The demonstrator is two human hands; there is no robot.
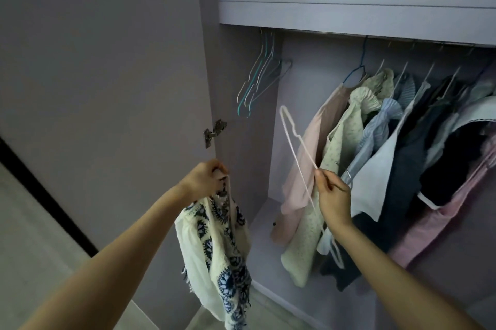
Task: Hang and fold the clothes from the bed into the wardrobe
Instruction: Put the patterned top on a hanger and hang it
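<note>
the tall lilac wardrobe [241,104] stands open, its flat lilac door [107,61] swung out to the left on a small metal hinge [214,132] at the side panel's front edge. between that side panel and the crowded row of hanging clothes [397,147] on the right there is a bare stretch of rail and back wall, and both hands work in front of this gap. a thick lilac shelf [349,11] caps the hanging space, its front edge just above the rail.

the left hand [205,180] is clenched around the top of a cream cotton garment with dark blue embroidered motifs [222,243], gripping it by a thin strap; the garment hangs free below the fist, in front of the side panel and outside the wardrobe, touching nothing else. the right hand [332,199] pinches a thin pale pink wire hanger [296,152] near its neck, fingers curled on the wire, with one shoulder of the hanger pointing up and to the left into the open gap and the other end running down past the wrist. the hanger is apart from the garment.

inside, a small bunch of empty wire hangers, teal and pale [261,80], hangs at the far left of the rail close to the side panel. to the right hang a dusty pink dress [311,147], a cream floral top [346,136], a blue striped shirt [381,125], dark pieces and a pink one, packed shoulder to shoulder.
</note>
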